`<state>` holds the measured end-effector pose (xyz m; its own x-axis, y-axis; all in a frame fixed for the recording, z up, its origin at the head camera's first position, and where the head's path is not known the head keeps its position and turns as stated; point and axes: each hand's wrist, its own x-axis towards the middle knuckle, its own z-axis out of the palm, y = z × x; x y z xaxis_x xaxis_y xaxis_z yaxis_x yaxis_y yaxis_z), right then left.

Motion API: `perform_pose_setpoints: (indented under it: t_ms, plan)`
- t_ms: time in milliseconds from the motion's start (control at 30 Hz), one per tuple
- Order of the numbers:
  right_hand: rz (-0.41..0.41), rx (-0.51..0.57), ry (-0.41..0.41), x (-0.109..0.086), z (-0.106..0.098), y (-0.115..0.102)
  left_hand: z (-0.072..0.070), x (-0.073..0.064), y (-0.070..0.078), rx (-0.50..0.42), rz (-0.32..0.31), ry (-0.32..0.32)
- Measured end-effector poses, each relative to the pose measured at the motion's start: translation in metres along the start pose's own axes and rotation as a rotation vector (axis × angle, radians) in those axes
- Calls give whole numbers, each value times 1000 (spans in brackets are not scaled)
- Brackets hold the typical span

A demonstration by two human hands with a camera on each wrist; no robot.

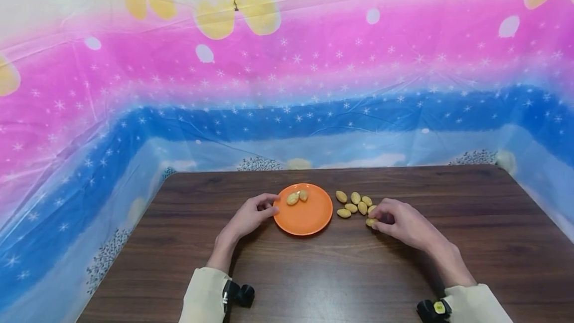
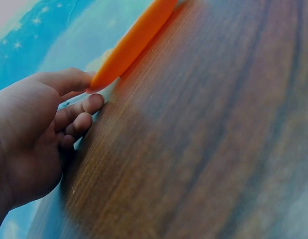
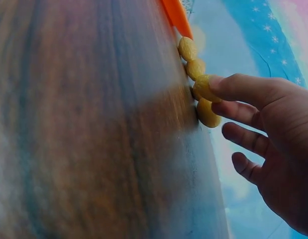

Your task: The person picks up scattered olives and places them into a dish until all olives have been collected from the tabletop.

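Observation:
On the dark wooden table sits an orange plate (image 1: 305,219) carrying two small yellow oval fruits (image 1: 293,198) near its far rim. My left hand (image 1: 251,216) holds the plate's left edge with the thumb and forefinger; in the left wrist view the thumb meets the rim (image 2: 106,72) and the other fingers curl below. Right of the plate lies a loose group of similar wrinkled fruits (image 1: 351,208). At that group's near right side, my right hand (image 1: 401,221) pinches one yellow oval fruit (image 3: 206,88) between thumb and forefinger, its other fingers spread loosely apart.
The wooden table (image 1: 291,273) ends at a back edge, where a printed cloth (image 1: 287,118) in pink and blue hangs behind and along the sides. Black wrist cameras (image 1: 244,295) are strapped over both pale sleeves (image 1: 204,295).

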<state>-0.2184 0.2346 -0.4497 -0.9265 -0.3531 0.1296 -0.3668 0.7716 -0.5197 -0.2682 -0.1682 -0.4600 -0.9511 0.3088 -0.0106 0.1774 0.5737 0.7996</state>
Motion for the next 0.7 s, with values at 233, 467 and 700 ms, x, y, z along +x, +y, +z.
perform_pose_setpoints:
  t_ms: [233, 467, 700]
  plan:
    - [-27, 6, 23, -2, -2, -3, 1, 0, -1, -6, -8, 0]
    - [-39, 3, 72, -3, -4, -7, 0, -1, 1, -5, -4, -2]
    - [-79, 32, 86, -1, 0, -12, 0, -1, 0, -4, 3, -3]
